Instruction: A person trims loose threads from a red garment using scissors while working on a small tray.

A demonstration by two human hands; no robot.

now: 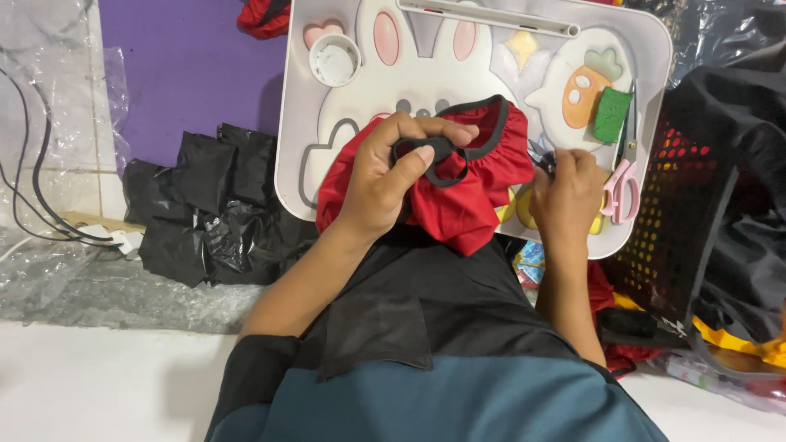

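- Red garment [458, 196]: a small gathered piece with black trim [446, 151], bunched on the near edge of the white lap tray [655, 49] and hanging partly off it toward my lap.
- My left hand [385, 176]: closed round the cloth, thumb and fingers pinching the black trim and holding the gathered edge up and taut.
- My right hand [569, 192]: curled nearly closed just right of the garment, fingertips nipped on something small and dark at the cloth's edge (too small to tell whether needle, thread or trim end).
- Step in hand, as I judge it: fine hand work on the trimmed edge, one hand presenting the seam, the other working at it.
- Next move, as I judge it: calls for a steady pinch on the trim and a short, controlled pull or pass from my right fingers, keeping the gathers from slipping.
- On the tray: pink-handled scissors [622, 192] just beside my right hand, a green sponge-like pad [612, 115] above them, a round white cup [334, 59] at the far left.
- Around: crumpled black plastic bags [205, 205] to the left, a dark perforated basket [679, 221] to the right, white cables [33, 188] at far left.
- Obstruction: the scissors lie close to my right wrist; the bunched cloth hides the seam beneath.
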